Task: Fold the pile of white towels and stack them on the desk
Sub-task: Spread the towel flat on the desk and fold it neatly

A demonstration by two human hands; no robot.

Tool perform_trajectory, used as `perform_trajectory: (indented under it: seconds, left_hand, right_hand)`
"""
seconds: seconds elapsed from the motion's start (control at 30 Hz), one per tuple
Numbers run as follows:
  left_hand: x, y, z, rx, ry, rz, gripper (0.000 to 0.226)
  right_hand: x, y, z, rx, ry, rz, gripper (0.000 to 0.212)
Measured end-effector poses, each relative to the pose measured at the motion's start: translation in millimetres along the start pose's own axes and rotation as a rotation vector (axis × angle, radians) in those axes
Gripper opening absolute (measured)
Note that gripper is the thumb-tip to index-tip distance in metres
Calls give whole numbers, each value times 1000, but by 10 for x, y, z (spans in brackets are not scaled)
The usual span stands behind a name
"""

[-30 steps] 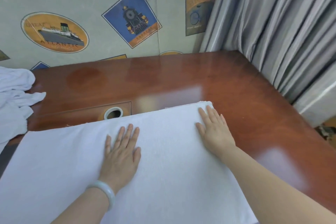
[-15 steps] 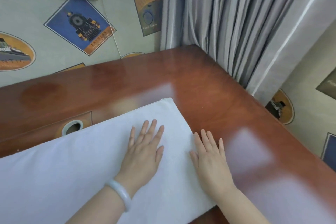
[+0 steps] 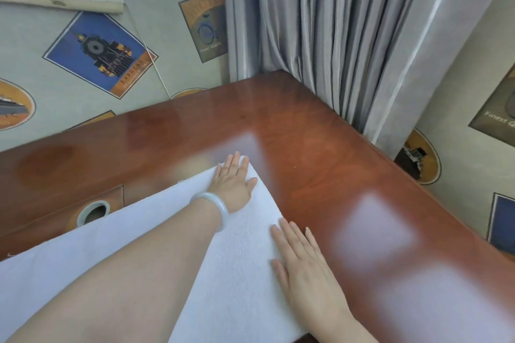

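Note:
A white towel (image 3: 239, 273) lies flat on the glossy red-brown desk (image 3: 320, 164), reaching from the lower left to its far right corner. My left hand (image 3: 232, 184), with a pale bangle on the wrist, presses flat on that far right corner, fingers straight. My right hand (image 3: 301, 256) lies flat along the towel's right edge, palm down, with its fingers partly on the towel and partly on the bare wood. The pile of other towels is out of view.
A round cable hole (image 3: 93, 211) in an inset panel sits at the left, just past the towel's far edge. Grey curtains (image 3: 348, 36) hang behind the desk's far right corner. Wallpaper with train and ship pictures covers the walls.
My left hand has slid across the towel to its far right corner. My right hand has moved back along the right edge toward me. The view has swung right, losing the towel pile.

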State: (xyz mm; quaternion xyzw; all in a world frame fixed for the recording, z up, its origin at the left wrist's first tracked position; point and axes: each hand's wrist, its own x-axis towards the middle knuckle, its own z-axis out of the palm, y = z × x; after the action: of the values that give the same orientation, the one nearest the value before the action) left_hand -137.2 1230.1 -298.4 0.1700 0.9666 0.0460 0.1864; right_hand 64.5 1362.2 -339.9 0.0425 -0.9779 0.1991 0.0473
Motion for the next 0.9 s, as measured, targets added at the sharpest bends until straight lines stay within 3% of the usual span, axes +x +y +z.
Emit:
perform_trajectory:
  seconds: [0.1,0.2,0.3,0.4,0.5,0.6,0.7,0.77,0.9]
  left_hand:
    - [-50,125,-195,55,85,-50,49]
    - [-225,355,-282,5,209,-56,38]
    - [-292,558,-258,-106,15,-201,67]
    - [-283,652,-213,-196,-93,-431,85]
    - [-248,692,-173,-206,-76,-493,85]
    - [-184,635,-125,-257,-41,-508,68]
    - [-198,599,-111,-300,-13,-543,49]
    - [-220,582,-125,-284,13,-536,46]
    - [-265,407,-228,-459,118,-395,49]
  right_hand:
    - [-60,30,-75,73,71,64,50]
    - [-135,13,-280,107,84,270,26]
    - [-110,-96,-487,79,-120,404,19]
    - [21,-147,-600,53,-293,445,26]
    - [163,-152,-688,132,-403,541,34]
    - [213,-124,-707,200,-511,602,33]
    - [120,-133,-723,287,-576,615,28]
    - [27,-204,-765,310,-492,567,24]
    - [-13,-619,-951,313,-334,275,17]
